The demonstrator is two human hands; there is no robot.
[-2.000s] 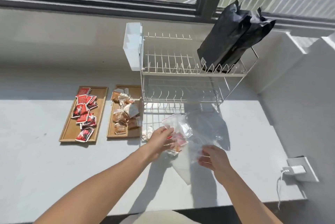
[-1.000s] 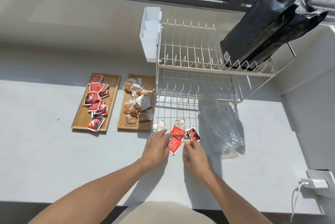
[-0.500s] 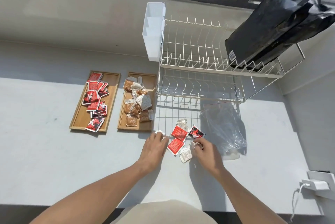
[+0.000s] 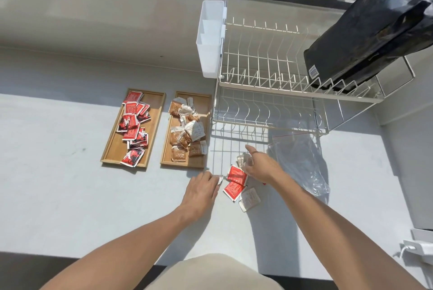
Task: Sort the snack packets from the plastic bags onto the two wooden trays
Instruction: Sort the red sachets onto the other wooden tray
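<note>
Two wooden trays lie on the white counter. The left tray (image 4: 112, 149) holds several red packets (image 4: 133, 125); the right tray (image 4: 202, 104) holds several brown and pale packets (image 4: 187, 135). In front of the rack, two loose red packets (image 4: 236, 175) (image 4: 233, 190) and a pale packet (image 4: 250, 198) lie on the counter. My left hand (image 4: 201, 187) pinches a small pale packet (image 4: 220, 179) at its fingertips. My right hand (image 4: 261, 165) reaches over the red packets, fingers curled on a crinkled pale packet (image 4: 241, 160). An empty clear plastic bag (image 4: 301, 160) lies to the right.
A white two-tier wire dish rack (image 4: 269, 92) stands behind the loose packets, with a white cutlery box (image 4: 209, 38) on its left end and black bags (image 4: 375, 29) on its top tier. A white charger (image 4: 419, 246) sits at the right edge.
The plastic bag was emptied and laid down to the right. Packets now lie loose on the counter. My right hand has moved up and left onto the pale packet; my left hand stays on its packet.
</note>
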